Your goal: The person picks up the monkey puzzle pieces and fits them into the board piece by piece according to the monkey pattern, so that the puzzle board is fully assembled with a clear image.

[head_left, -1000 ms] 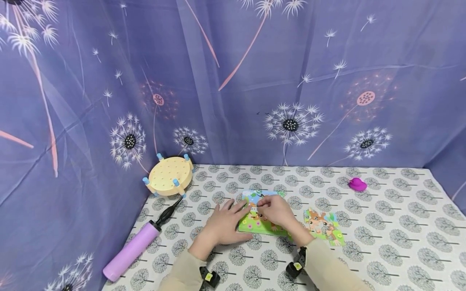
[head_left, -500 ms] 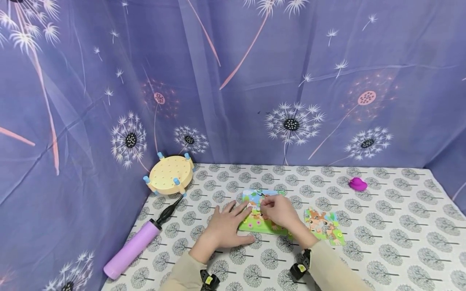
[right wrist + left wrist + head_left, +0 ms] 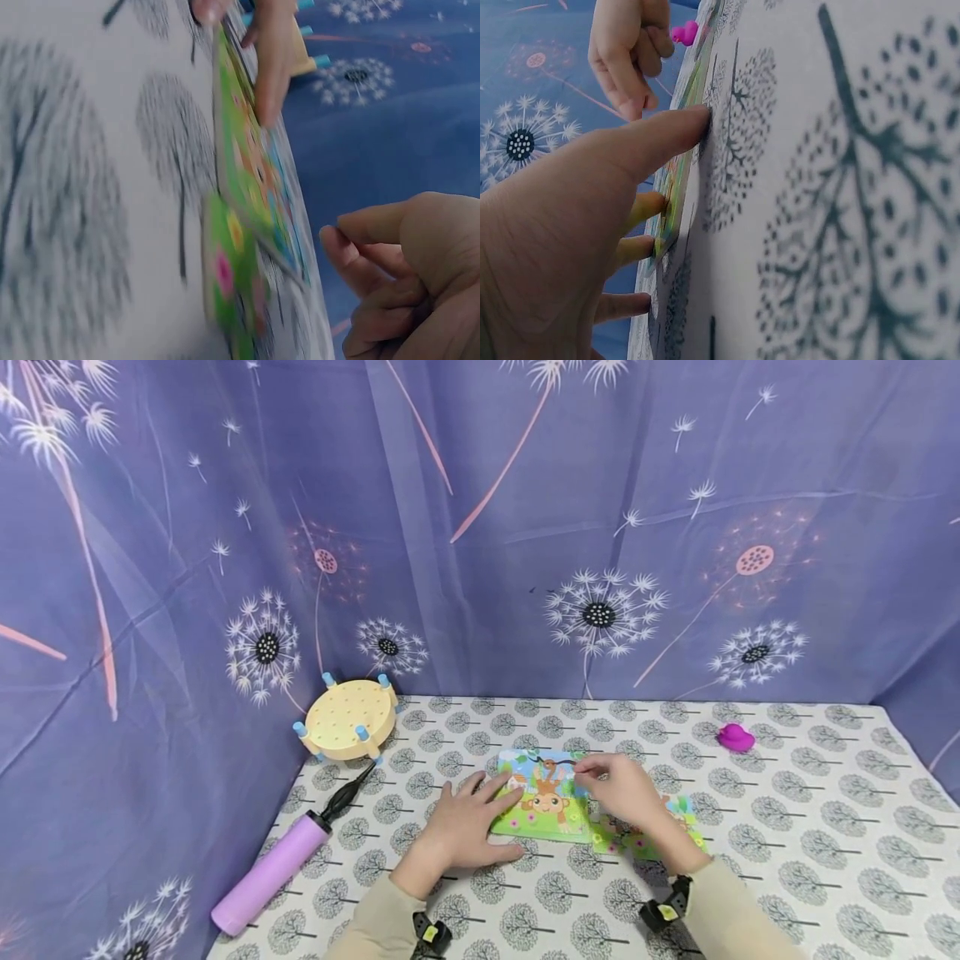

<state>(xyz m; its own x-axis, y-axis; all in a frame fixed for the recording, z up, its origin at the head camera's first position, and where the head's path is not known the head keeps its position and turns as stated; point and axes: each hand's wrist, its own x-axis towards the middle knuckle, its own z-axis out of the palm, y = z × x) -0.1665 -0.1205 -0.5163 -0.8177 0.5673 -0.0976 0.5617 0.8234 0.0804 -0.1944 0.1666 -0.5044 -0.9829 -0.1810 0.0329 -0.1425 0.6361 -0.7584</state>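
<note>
A jigsaw puzzle [image 3: 551,827] with a monkey picture lies on the cloth in the middle. My left hand [image 3: 467,827] is spread at its left side; in the left wrist view, several fingertips touch its edge. Over the puzzle's upper right corner hovers my right hand [image 3: 622,789], its fingers loosely curled. The right wrist view shows the thumb and index fingertips close together, with nothing visible between them. Partly behind the right hand and forearm lie puzzle pieces [image 3: 606,840] with green, pink and brown printing. One flowered piece [image 3: 226,266] is near the puzzle in the right wrist view.
A purple hand pump [image 3: 273,872] with a black nozzle lies at the left. Behind it leans a yellow disc-shaped stool [image 3: 350,720] with blue-tipped legs. A magenta toy [image 3: 737,738] sits at the back right. A blue curtain [image 3: 480,568] hangs behind the tree-print cloth [image 3: 540,902].
My right hand has moved right, from above the middle of the puzzle to its right edge, uncovering the monkey picture and covering part of the loose pieces. My left hand stays nearly still.
</note>
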